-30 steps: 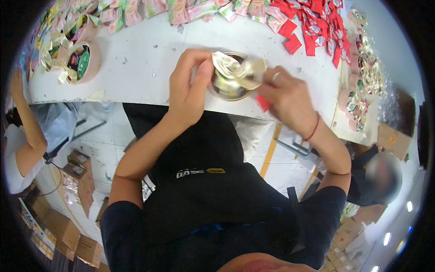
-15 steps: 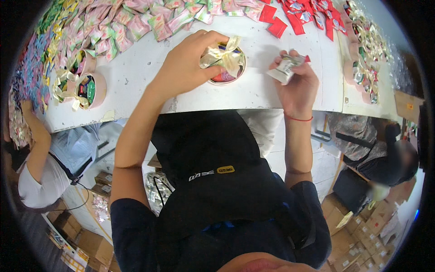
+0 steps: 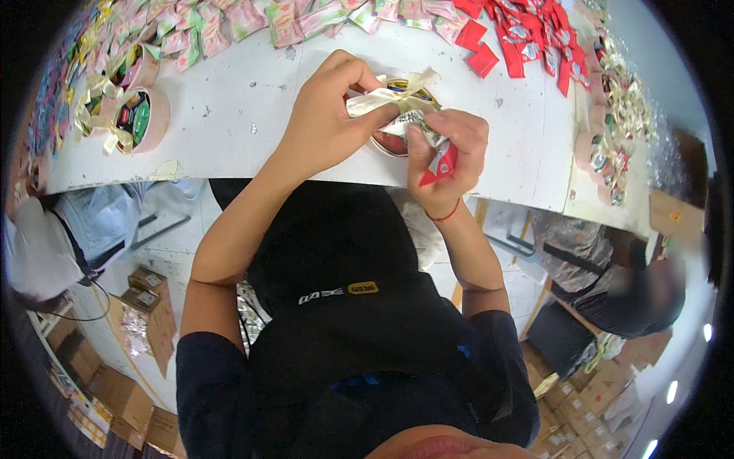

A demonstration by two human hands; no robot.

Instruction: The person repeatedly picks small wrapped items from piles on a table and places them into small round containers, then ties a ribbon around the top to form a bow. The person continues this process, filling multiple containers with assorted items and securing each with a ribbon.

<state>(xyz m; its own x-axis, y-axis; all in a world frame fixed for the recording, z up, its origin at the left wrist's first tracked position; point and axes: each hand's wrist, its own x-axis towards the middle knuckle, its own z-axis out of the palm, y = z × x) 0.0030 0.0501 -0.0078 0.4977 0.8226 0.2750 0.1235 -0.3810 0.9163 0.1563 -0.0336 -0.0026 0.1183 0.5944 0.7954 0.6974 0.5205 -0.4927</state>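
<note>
A small round box holding wrapped sweets stands before me, with a cream ribbon tied across its top. My left hand is at the box's left side, thumb and fingers closed on the ribbon bow. From the right, my right hand pinches a white wrapped packet at the box's mouth, under or beside the ribbon; I cannot tell which. A red packet is tucked in the same hand's palm. My fingers hide part of the box.
Pink-and-green wrapped sweets and red packets are heaped along the far side. Ribboned boxes stand at the left, more ribboned boxes at the right. A person sits left, another person right. Cartons lie below.
My right hand has moved left to the box, bringing the white and red packets with it. My left hand has shifted from the box's side onto the ribbon. The view has shifted slightly.
</note>
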